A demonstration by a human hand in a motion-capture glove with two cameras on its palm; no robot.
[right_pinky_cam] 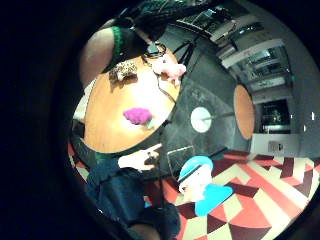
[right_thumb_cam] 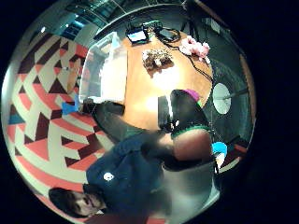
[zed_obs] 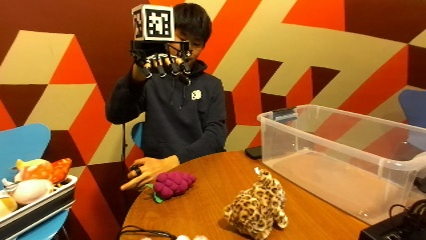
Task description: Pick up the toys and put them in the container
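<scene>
My gloved right hand (zed_obs: 163, 62) is raised in front of the person's face, well above the table, fingers hanging relaxed and holding nothing. On the round wooden table (zed_obs: 213, 172) lies a purple grape toy (zed_obs: 173, 184) (right_pinky_cam: 137, 116) (right_thumb_cam: 191, 94); the bare left hand (zed_obs: 148, 170) (right_pinky_cam: 140, 159) rests beside it. A spotted leopard plush (zed_obs: 258, 207) (right_pinky_cam: 122, 71) (right_thumb_cam: 157, 58) sits near the front edge. A pink plush (right_pinky_cam: 170, 67) (right_thumb_cam: 195, 46) lies at the table's rim by the cables. The clear plastic container (zed_obs: 333, 150) (right_thumb_cam: 100, 70) stands open at the right.
A blue chair at the left carries a tray (zed_obs: 36, 207) with several soft toys. A dark phone (zed_obs: 253, 151) lies by the container. A black device (zed_obs: 396, 230) and cables (zed_obs: 143, 232) sit at the table's near edge.
</scene>
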